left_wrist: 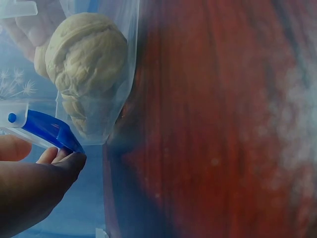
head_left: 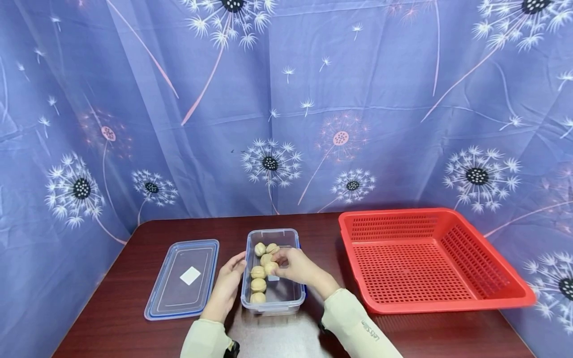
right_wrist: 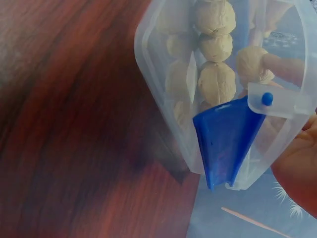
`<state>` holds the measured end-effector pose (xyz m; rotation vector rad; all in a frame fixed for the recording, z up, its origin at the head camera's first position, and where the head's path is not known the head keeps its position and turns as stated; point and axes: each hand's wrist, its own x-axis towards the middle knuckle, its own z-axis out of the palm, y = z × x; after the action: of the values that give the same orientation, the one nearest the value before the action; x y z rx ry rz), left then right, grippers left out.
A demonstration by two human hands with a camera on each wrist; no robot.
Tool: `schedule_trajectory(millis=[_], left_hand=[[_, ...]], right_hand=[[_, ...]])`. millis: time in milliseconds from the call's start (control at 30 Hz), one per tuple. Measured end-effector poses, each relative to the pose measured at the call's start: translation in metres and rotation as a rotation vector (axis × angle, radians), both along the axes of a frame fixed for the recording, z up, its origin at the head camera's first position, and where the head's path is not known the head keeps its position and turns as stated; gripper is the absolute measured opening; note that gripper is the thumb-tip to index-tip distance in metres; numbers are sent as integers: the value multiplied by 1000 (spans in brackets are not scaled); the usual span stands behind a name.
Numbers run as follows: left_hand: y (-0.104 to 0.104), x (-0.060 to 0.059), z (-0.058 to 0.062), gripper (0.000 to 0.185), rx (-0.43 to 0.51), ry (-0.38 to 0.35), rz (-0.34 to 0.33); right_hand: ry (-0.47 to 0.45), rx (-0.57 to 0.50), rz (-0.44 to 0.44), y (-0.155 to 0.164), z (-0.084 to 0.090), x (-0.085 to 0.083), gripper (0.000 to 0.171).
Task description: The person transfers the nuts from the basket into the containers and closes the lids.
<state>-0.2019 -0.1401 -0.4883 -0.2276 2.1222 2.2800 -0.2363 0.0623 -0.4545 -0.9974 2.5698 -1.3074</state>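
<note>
Both sleeves (head_left: 353, 323) reach in: left hand (head_left: 226, 288) steadies the clear box (head_left: 286, 298), right hand (head_left: 295, 266) pinches one walnut (head_left: 270, 268); several remain, red basket (head_left: 492, 293) holds none.

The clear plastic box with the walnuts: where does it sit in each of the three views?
Head: the clear box is low and centre on the table, between the two hands, with the lid to its left.
Left wrist: the box's corner fills the upper left, one walnut behind its wall.
Right wrist: the box takes the upper right.
Shared landmark: the box's blue latch, seen in both wrist views.
</note>
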Motion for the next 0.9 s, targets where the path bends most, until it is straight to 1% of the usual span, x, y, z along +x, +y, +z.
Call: schedule_trajectory(millis=[100, 233, 367, 533, 733, 900], left_hand=[[1, 0, -2, 41, -1, -4, 4], [0, 2, -1, 41, 0, 6, 1], [0, 2, 0, 41, -6, 10, 1], [0, -2, 0, 40, -18, 20, 13], [3, -1, 2, 39, -98, 11, 40], [4, 1, 5, 38, -181, 18, 41]], right_hand=[[-19, -18, 12, 1, 0, 1, 21], [-35, -52, 19, 1, -2, 2, 20], [-50, -100, 7, 3, -4, 2, 22], [-56, -172, -18, 6, -2, 4, 22], [-35, -205, -32, 11, -2, 4, 22], [-17, -185, -62, 10, 2, 7, 20]])
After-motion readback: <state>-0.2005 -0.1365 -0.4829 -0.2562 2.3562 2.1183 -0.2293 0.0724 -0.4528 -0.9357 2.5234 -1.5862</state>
